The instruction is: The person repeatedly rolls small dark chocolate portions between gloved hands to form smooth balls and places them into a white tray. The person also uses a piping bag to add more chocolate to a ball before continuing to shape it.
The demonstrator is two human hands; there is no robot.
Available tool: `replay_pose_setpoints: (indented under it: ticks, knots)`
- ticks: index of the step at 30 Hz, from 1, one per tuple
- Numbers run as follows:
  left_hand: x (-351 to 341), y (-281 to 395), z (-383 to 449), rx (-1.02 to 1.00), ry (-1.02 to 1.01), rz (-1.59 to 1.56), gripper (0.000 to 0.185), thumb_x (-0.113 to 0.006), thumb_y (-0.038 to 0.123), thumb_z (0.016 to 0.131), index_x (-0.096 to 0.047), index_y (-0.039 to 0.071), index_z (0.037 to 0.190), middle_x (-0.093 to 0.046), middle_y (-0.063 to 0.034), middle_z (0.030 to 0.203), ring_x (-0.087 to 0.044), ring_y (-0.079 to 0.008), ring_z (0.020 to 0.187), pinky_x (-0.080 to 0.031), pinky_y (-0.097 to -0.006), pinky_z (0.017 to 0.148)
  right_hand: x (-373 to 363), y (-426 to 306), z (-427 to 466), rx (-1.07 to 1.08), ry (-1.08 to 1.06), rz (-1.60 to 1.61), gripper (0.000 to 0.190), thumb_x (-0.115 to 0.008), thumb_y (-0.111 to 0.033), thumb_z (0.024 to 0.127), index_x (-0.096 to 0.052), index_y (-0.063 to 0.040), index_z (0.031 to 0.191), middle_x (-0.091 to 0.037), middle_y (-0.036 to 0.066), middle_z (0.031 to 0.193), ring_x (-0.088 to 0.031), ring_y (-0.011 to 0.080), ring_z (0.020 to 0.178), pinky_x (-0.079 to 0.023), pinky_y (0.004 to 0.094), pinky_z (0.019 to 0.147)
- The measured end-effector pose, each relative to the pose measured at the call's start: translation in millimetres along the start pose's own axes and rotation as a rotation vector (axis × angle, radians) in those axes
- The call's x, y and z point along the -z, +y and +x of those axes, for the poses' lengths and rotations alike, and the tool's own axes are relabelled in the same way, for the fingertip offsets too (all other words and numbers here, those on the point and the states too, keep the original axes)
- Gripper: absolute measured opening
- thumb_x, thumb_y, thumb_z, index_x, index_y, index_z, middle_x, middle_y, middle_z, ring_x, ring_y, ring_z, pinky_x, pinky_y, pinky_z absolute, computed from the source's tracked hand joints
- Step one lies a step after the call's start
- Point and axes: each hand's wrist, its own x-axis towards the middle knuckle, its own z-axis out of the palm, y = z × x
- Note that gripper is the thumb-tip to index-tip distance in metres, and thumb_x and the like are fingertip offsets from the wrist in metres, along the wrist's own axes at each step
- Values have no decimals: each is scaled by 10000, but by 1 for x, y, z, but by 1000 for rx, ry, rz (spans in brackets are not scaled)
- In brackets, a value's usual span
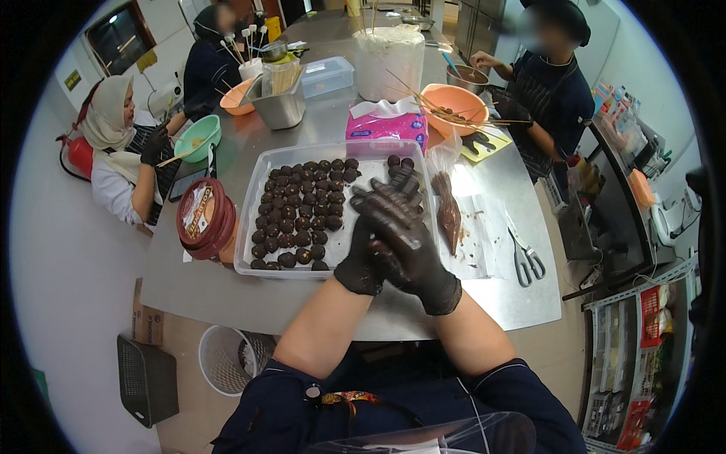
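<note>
My left hand (pixel 363 255) and my right hand (pixel 405 241), both in dark gloves, are pressed palm to palm above the right part of a translucent plastic tray (pixel 283 273). Whether something lies between the palms is hidden. Rows of dark chocolate-coloured balls (pixel 300 210) fill the tray's left part on white paper, and several more lie at its right end, partly behind my fingers. A piping bag with brown filling (pixel 449 218) lies right of the tray, on smeared white paper (pixel 473 232). Scissors (pixel 527 258) with dark handles rest farther right.
A red-lidded tub (pixel 205 218) stands left of the tray. Behind are a pink tissue pack (pixel 387 127), an orange bowl with sticks (pixel 454 108), a steel container (pixel 281 110) and a wrapped white cylinder (pixel 389 65). Co-workers stand or sit left and right; one holds a green bowl (pixel 198 139).
</note>
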Motion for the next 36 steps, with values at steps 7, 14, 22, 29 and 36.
replay_pose_setpoints:
  ticks: [7, 14, 22, 29, 36]
  knots:
    - [0, 19, -5, -39, -65, -216, 638, -298, 500, 1045, -331, 87, 1529, -390, -132, 1539, -367, -267, 1423, -237, -429, 1215, 7, 15, 6, -90, 10, -261, 456, -620, -197, 913, -569, -14, 1327, -564, 247, 1333, -479, 464, 1290, -333, 529, 1126]
    - [2, -2, -4, -36, -27, -205, 594, -340, 433, 1044, -325, 94, 1531, -376, -153, 1546, -364, -309, 1426, -233, -469, 1220, 4, 1, 2, -5, -39, 39, 465, -593, -151, 914, -558, -35, 1363, -499, 236, 1433, -440, 444, 1346, -345, 523, 1126]
    - [-4, 19, -6, -100, 294, -83, 544, -378, 376, 1041, -361, 103, 1511, -400, -159, 1526, -398, -309, 1404, -282, -470, 1202, 2, 8, -1, -96, -30, 210, 428, -528, -179, 1000, -515, -2, 1390, -552, 218, 1378, -546, 380, 1269, -406, 445, 1080]
    - [2, 19, -5, -22, -18, -378, 513, -398, 403, 1034, -489, 54, 1399, -566, -173, 1354, -547, -334, 1231, -403, -490, 1102, -17, 5, -3, -438, 172, 1136, 690, -302, -506, 1059, -290, -5, 1534, -370, 178, 1550, -318, 277, 1456, -221, 398, 1204]
    - [-2, 4, 1, 43, 254, 216, 532, -369, 381, 1049, -409, 76, 1483, -488, -163, 1459, -487, -320, 1310, -382, -433, 1129, -5, 5, -6, -250, 50, 503, 712, -307, -538, 1036, -347, -14, 1515, -378, 211, 1541, -328, 339, 1453, -225, 446, 1196]
